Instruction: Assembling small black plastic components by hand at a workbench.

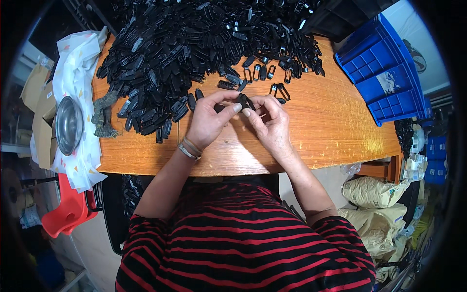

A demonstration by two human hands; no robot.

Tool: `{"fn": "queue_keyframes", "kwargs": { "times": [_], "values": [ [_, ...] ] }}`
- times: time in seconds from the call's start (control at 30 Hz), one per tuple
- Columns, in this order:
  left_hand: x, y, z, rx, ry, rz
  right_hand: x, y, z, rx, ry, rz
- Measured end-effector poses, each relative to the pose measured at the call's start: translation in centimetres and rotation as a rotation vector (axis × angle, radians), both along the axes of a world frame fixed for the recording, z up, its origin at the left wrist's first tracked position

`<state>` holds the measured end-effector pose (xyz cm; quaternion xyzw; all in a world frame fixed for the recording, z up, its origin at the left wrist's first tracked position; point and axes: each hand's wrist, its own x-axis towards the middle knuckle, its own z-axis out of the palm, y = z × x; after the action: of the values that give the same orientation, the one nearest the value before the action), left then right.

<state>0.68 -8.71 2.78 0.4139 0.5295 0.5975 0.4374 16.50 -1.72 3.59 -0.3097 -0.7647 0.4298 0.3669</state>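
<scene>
Both my hands meet over the wooden table (321, 131), pinching a small black plastic part (245, 101) between thumbs and fingers. My left hand (210, 119) closes on its left side, thumb on top. My right hand (270, 121) grips its right side, its other fingers curled beneath. The part's exact kind is hard to tell, since the fingers cover much of it. Just beyond my hands lie several loose black oval frames (280, 91) and slim black pieces. A big heap of similar black plastic parts (180, 48) spreads over the far and left side of the table.
A blue plastic crate (384, 73) stands at the table's right edge. On the left are a metal bowl (69, 125), a patterned white sheet (78, 63) and a crumpled grey cloth (104, 116). A red chair (70, 209) stands lower left; tan sacks (374, 192) lie lower right.
</scene>
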Motion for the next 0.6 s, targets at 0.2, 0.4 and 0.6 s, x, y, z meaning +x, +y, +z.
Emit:
{"fn": "queue_keyframes", "kwargs": {
  "times": [0.2,0.4,0.6],
  "values": [
    [1.3,-0.6,-0.7,0.067,-0.007,0.028,0.0,-0.4,-0.6,0.258,-0.091,-0.030],
    [2.5,-1.5,-1.1,0.106,-0.008,0.071,-0.4,-1.7,-1.1,0.340,-0.113,-0.095],
    [1.6,-2.2,0.1,-0.029,-0.274,-0.124,-0.3,-2.8,-1.1,0.010,-0.149,0.146]
  ]
}}
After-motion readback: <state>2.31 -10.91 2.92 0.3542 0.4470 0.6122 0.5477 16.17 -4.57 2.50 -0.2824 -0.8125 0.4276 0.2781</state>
